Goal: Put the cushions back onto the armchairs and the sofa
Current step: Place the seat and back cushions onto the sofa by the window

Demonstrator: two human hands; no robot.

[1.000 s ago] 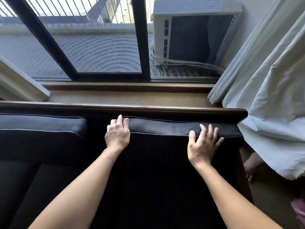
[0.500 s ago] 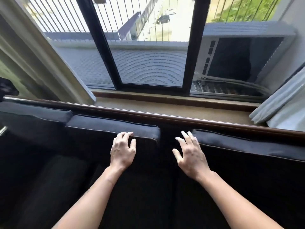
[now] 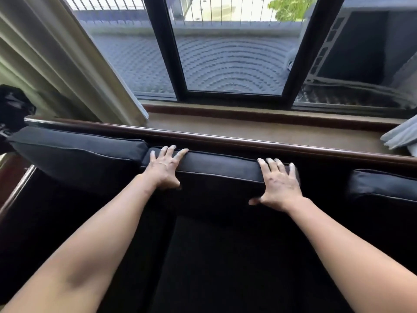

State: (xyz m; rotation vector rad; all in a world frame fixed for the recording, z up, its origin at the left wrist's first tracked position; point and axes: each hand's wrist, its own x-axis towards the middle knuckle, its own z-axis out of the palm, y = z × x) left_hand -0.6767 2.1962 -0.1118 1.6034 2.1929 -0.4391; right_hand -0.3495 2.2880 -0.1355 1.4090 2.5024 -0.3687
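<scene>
A dark sofa with a brown wooden back rail (image 3: pixel 225 140) runs across the view. Three black back cushions stand against it: the left cushion (image 3: pixel 79 152), the middle cushion (image 3: pixel 221 166) and the right cushion (image 3: pixel 383 184). My left hand (image 3: pixel 163 168) lies flat on the middle cushion's top left corner, fingers spread over its upper edge. My right hand (image 3: pixel 278 184) presses on its top right end, fingers spread, thumb out to the left. Neither hand closes around the cushion. A gap separates the middle and right cushions.
A black-framed window (image 3: pixel 230 53) and its sill (image 3: pixel 248 127) lie behind the sofa. A pale curtain (image 3: pixel 56 64) hangs at left, another curtain's edge (image 3: pixel 401 136) at right. An air-conditioner unit (image 3: pixel 365 46) stands outside. A dark object (image 3: pixel 13 107) sits at far left.
My view and both hands shifted left along the sofa, from the right cushion to the middle cushion. Both hands now rest on the middle cushion's top edge.
</scene>
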